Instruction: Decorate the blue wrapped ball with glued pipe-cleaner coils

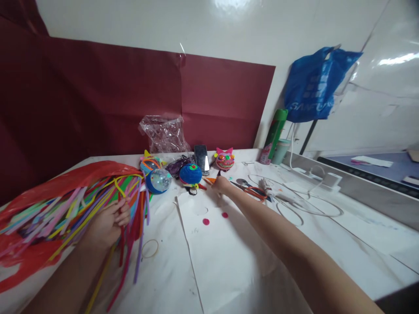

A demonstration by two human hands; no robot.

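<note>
At the far left of the frame a red plastic sheet (49, 185) is lying across the white table (327, 244), and a thick bundle of coloured pipe cleaners (65, 213) is spilling over it toward the lower middle. The left hand (108, 224) is resting on that bundle at lower left, its fingers (123, 213) curling loosely side by side over a few strands, pressing on them rather than pinching.

Just right of the bundle, a rubber band (149, 248) is lying on the table. Above it, near the middle of the frame, a glittery blue ball (158, 180) and a blue fuzzy ball (190, 174) are sitting side by side, with a crinkled clear bag (163, 133) and a dark phone (202, 158) behind them against the maroon backdrop.

The right hand (221, 183) is reaching out to the centre of the frame, its fingertips pressed together in a pinch on a small orange piece (209, 179) just beside the blue fuzzy ball. A pink cat-faced ball (224, 159) is standing just above the hand.

Further right, orange-handled scissors (250, 189) are lying near a coil of white cable (294, 200). At upper right a green can (274, 133) is leaning by the wall beneath a hanging blue bag (314, 85).
</note>
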